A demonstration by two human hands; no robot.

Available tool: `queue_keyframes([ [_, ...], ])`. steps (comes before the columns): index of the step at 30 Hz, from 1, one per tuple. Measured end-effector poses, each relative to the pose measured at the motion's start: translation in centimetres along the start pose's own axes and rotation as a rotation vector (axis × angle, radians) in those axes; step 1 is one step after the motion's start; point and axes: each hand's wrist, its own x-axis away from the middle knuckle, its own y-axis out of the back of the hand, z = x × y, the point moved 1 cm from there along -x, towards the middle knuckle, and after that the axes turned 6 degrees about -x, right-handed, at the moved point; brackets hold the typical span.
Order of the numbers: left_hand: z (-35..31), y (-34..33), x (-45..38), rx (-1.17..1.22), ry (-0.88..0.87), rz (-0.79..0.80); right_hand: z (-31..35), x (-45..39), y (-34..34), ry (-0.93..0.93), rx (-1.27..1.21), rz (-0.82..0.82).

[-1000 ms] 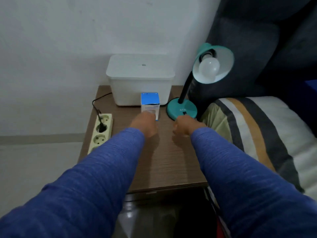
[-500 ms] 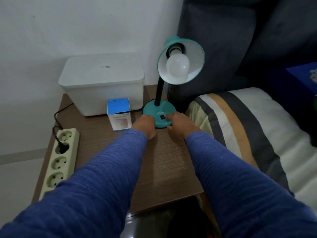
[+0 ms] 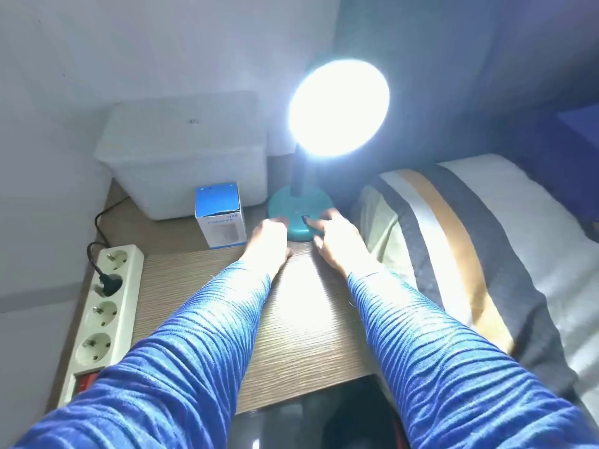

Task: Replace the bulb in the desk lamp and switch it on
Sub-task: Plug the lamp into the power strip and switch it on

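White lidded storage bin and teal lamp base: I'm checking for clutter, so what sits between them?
Head view: only bare brown tabletop shows between bin and lamp base; the blue-topped bulb box stands in front, left of the gap.

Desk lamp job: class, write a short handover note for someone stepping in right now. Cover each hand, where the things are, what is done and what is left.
Left hand: fingers curled against the left edge of the lamp base, steadying it.
Right hand: fingertips on the base beside the switch.
The lamp stands at the back right of the bedside table, and it is lit, glaring too brightly to see the bulb. Bulb box stands left of the base, in front of the white tub. One black plug sits in the power strip.
Done: lamp switched on.
Left: let go of the base; perhaps tidy the box away.
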Motion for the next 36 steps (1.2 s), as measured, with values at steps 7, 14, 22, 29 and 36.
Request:
queue_keyframes([
  [7,0.4,-0.4,0.2,0.098,-0.015,-0.007,-0.3,0.2,-0.1,-0.001,-0.058,-0.007],
  [14,0.6,-0.9,0.5,0.134,-0.050,-0.035,-0.4,0.3,-0.7,0.000,-0.051,-0.022],
  [22,0.6,-0.8,0.6,0.135,-0.072,-0.054,-0.2,0.3,-0.8,0.013,-0.007,-0.029],
  [29,0.7,-0.9,0.7,0.153,-0.076,-0.070,-0.1,0.4,-0.9,0.013,0.008,-0.044],
  [36,0.7,-0.8,0.7,0.138,-0.085,-0.054,-0.1,0.4,-1.1,0.012,-0.002,-0.054],
])
